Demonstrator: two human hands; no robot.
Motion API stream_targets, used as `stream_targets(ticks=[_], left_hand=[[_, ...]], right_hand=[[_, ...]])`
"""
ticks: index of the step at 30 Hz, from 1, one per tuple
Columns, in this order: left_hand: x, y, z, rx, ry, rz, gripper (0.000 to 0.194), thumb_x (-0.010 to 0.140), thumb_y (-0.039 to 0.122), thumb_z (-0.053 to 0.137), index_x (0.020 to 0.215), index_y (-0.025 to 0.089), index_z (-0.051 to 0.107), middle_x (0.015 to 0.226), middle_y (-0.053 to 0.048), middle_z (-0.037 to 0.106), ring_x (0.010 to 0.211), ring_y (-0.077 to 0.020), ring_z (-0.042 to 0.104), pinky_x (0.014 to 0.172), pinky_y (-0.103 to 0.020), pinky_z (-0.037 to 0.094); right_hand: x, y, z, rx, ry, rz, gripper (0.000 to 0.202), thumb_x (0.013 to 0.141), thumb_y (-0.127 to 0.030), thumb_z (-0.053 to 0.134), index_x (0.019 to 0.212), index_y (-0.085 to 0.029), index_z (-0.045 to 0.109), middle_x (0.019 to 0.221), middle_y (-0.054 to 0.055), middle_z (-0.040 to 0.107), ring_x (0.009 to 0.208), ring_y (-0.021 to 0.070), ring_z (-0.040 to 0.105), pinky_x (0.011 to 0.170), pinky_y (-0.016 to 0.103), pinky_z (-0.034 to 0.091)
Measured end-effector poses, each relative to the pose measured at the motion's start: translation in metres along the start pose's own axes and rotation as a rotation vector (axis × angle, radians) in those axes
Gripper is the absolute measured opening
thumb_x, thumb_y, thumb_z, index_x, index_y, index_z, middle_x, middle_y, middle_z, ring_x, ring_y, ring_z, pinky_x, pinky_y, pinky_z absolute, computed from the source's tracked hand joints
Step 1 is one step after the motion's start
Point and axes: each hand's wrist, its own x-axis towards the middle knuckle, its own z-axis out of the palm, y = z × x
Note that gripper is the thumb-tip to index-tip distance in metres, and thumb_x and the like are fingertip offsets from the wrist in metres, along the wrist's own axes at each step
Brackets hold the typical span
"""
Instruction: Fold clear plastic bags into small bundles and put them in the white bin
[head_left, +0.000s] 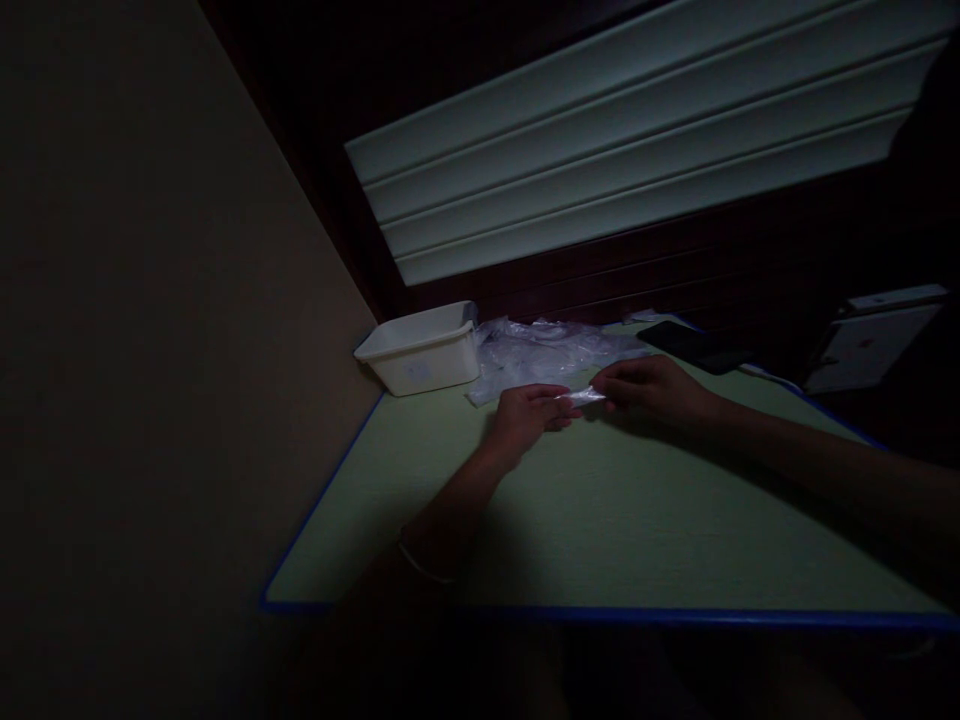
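Between my two hands stretches a small, shiny clear plastic bag [584,397], folded or rolled narrow. My left hand [529,412] pinches its left end, and my right hand [637,386] pinches the right end. Both hands are held over the pale green table [600,520]. Just behind them lies a loose heap of clear plastic bags [544,348]. The dim light hides whether anything is inside the small bag.
A white plastic bin [424,350] stands at the table's back left, close to the wall [187,350]. A dark flat device, perhaps a tablet [694,346], lies at the back right. Louvred panels [600,150] rise behind the table, which has a blue edge.
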Motion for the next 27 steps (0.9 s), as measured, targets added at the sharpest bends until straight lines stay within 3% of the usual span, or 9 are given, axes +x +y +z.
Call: stream_targets(ticks=[5, 9, 13, 19, 27], left_hand=[[-0.003, -0.001, 0.003, 0.002, -0.111, 0.027, 0.035, 0.071, 0.026, 0.078, 0.102, 0.011, 0.069, 0.098, -0.011, 0.072, 0.083, -0.0153, 0.069, 0.082, -0.031, 0.053], [-0.006, -0.003, 0.006, 0.042, -0.211, 0.017, 0.035, 0.072, 0.031, 0.078, 0.099, 0.01, 0.071, 0.087, -0.01, 0.074, 0.077, -0.0144, 0.069, 0.076, -0.027, 0.054], [-0.008, -0.001, 0.007, 0.079, -0.176, -0.026, 0.03, 0.071, 0.032, 0.078, 0.089, 0.009, 0.072, 0.078, -0.01, 0.073, 0.068, -0.0134, 0.068, 0.065, -0.023, 0.053], [-0.005, -0.001, 0.004, 0.098, -0.16, -0.037, 0.031, 0.07, 0.035, 0.078, 0.086, 0.009, 0.072, 0.081, -0.012, 0.073, 0.065, -0.0144, 0.068, 0.062, -0.025, 0.054], [-0.001, -0.001, 0.001, 0.054, -0.11, -0.035, 0.013, 0.08, 0.021, 0.069, 0.084, 0.008, 0.07, 0.081, -0.011, 0.073, 0.065, -0.0148, 0.07, 0.061, -0.024, 0.054]], right_hand=[[-0.005, -0.007, 0.006, -0.057, -0.044, -0.089, 0.035, 0.079, -0.049, 0.063, 0.082, -0.016, 0.073, 0.068, 0.004, 0.069, 0.064, 0.016, 0.061, 0.06, 0.027, 0.044], [-0.011, -0.01, 0.012, -0.068, -0.088, -0.144, 0.029, 0.082, -0.044, 0.06, 0.084, -0.018, 0.073, 0.074, 0.004, 0.071, 0.068, 0.0176, 0.063, 0.064, 0.028, 0.047], [-0.013, -0.01, 0.013, -0.136, -0.075, -0.176, 0.028, 0.083, -0.042, 0.059, 0.085, -0.018, 0.073, 0.071, 0.004, 0.07, 0.066, 0.0173, 0.062, 0.063, 0.028, 0.047], [-0.009, -0.008, 0.01, -0.191, -0.063, -0.172, 0.031, 0.084, -0.044, 0.057, 0.085, -0.017, 0.072, 0.071, 0.004, 0.07, 0.065, 0.0177, 0.062, 0.063, 0.029, 0.046], [-0.002, 0.0, 0.0, -0.211, -0.017, -0.156, 0.038, 0.084, -0.053, 0.056, 0.083, -0.018, 0.072, 0.071, 0.005, 0.068, 0.066, 0.0182, 0.059, 0.063, 0.029, 0.044]])
